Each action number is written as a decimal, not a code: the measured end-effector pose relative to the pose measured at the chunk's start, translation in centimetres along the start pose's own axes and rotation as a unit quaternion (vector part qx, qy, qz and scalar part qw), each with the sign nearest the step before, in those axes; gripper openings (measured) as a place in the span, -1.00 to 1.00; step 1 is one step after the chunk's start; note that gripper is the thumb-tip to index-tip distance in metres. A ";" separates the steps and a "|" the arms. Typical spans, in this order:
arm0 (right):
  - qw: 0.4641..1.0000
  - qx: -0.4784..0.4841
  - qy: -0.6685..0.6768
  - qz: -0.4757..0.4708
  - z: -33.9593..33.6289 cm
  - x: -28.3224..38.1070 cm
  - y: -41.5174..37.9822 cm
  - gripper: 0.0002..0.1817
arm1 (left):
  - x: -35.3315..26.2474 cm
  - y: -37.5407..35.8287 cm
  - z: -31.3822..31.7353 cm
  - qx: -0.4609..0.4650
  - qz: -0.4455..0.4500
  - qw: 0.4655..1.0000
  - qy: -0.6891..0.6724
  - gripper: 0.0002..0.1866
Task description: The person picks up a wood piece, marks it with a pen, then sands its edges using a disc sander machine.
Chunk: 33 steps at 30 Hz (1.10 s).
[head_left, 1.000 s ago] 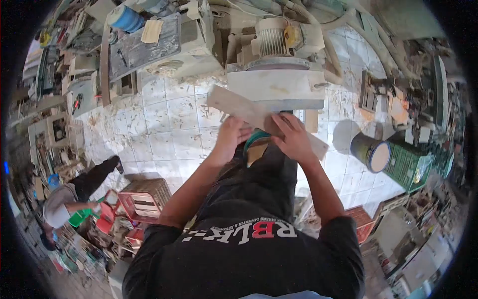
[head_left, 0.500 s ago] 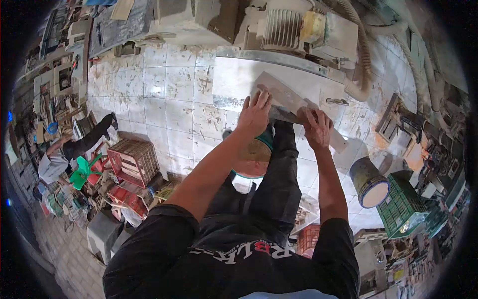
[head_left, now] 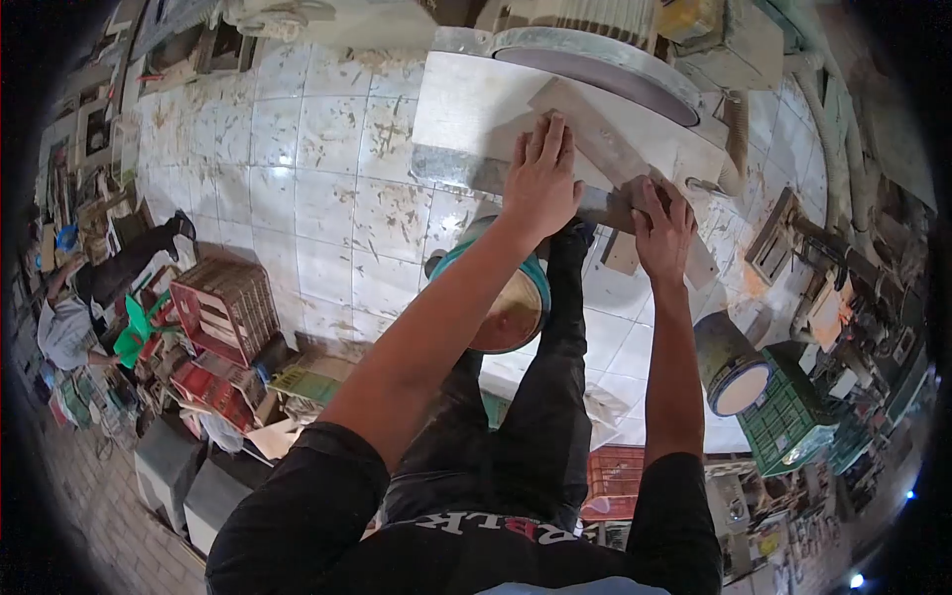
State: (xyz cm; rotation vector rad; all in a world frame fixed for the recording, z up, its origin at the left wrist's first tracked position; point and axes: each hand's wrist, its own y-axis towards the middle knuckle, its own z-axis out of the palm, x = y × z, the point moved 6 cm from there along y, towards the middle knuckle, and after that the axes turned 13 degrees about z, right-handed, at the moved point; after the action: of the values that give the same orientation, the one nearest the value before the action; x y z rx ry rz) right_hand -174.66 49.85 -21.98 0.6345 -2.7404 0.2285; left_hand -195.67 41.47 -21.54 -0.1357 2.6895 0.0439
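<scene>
A long, flat wooden board [head_left: 595, 134] lies at a slant across the pale work table [head_left: 461, 109] of a disc sander. Its far end is close to the sander's round disc [head_left: 605, 84]. My left hand [head_left: 540, 183] rests with fingers stretched forward at the board's near-left side, fingertips touching or very near it. My right hand [head_left: 664, 233] has its bent fingers over the board's nearer part, by the table's front edge. The thumb and what lies under the palm are partly hidden. A darker strip [head_left: 607, 208] shows between the hands.
A motor [head_left: 585, 15] sits behind the disc. Below the table stands a teal-rimmed bucket [head_left: 511, 312]. To the right are a dark bucket [head_left: 734, 367] and a green crate [head_left: 793, 416]. At left, a red crate [head_left: 223, 307] holds wood pieces; another person [head_left: 74, 327] bends nearby.
The view has shifted, bringing the sander disc into sight. Both hands and the board remain together on the table, with the board's far end now nearer the disc.
</scene>
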 end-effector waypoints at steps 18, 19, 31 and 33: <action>1.000 -0.018 0.010 -0.003 0.2 2.3 1.1 -0.38 | 2.8 0.0 -0.8 0.008 0.018 1.000 0.014 -0.08; 1.000 -0.018 0.009 -0.003 0.3 2.4 1.0 -0.38 | 2.9 0.0 -0.9 0.008 0.017 1.000 0.013 -0.08; 0.998 0.005 0.005 0.058 1.4 3.0 -1.0 -0.40 | 3.3 0.1 -1.7 0.030 0.043 0.999 0.006 -0.06; 0.999 -0.007 -0.003 0.046 1.3 3.5 -1.6 -0.38 | 3.6 0.1 -1.6 0.052 0.048 0.997 0.009 -0.05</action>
State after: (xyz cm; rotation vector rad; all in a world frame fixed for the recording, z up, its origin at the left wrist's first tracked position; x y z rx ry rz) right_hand -177.31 46.75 -21.90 0.5066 -2.7778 0.2302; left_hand -199.60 41.20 -21.66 0.0257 2.7074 -0.0671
